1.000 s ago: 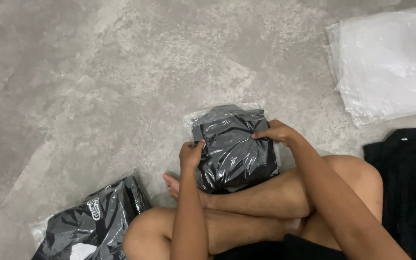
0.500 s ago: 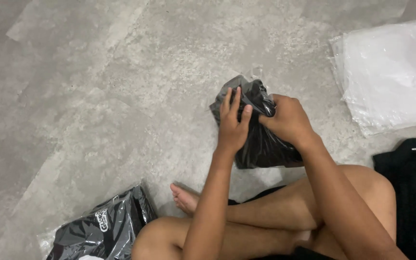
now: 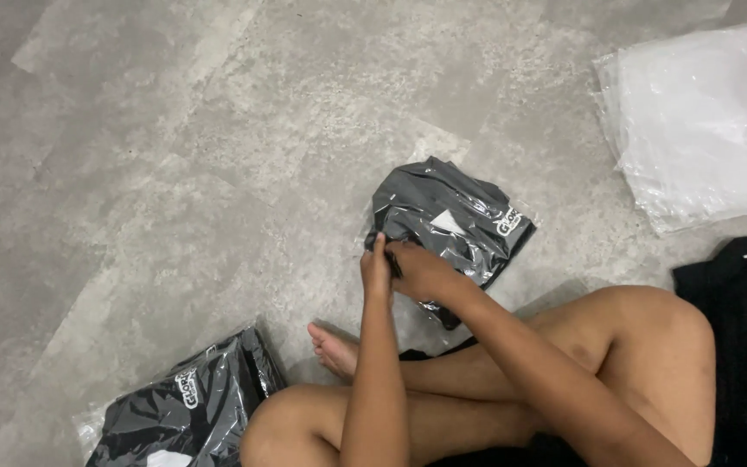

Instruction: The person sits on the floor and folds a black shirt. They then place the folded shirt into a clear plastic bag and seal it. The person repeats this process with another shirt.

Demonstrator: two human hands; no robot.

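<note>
Both hands [image 3: 404, 270] together, fingers pinched

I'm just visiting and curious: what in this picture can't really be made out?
Head view only:
- Near end of the dark garment in a clear plastic bag: covered by the left hand and right hand.
- Second bagged dark garment: cut by the bottom edge.
- Stack of clear plastic bags: cut by the right edge.

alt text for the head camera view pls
Both hands, left hand and right hand, pinch the near edge of a bagged dark garment on a grey floor. Another bagged garment lies at lower left, clear plastic bags at upper right.
</note>
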